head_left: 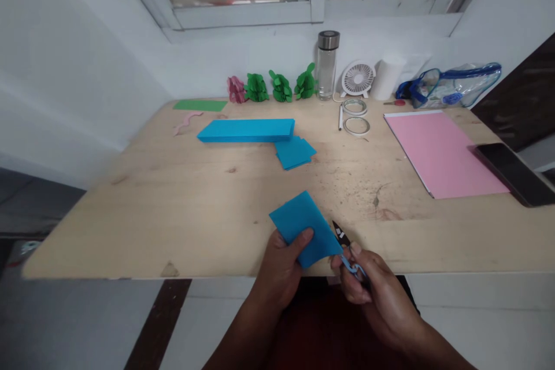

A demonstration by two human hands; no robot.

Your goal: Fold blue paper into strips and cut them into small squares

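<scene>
My left hand (281, 260) pinches a blue piece of paper (303, 219) with the thumb on top, just above the table's front edge. The paper's lower edge is curved. In my right hand (373, 283) is a pair of scissors (342, 235), dark-bladed, with the fingers closed about the handles. The blades are at the paper's right corner, and a narrow curled blue strip (355, 269) hangs there by my right fingers. Beyond the hands lie several small blue paper pieces (295, 153) and a long folded stack of blue paper (247, 130).
Along the wall stand green paper shapes (256, 88), a pink one (236, 89), a glass bottle (326, 66) and a small fan (358, 78). Tape rolls (356, 126) and a pen (340, 117) lie mid-right. Pink paper (446, 156), a phone (515, 173) and a clear pouch (455, 87) are right.
</scene>
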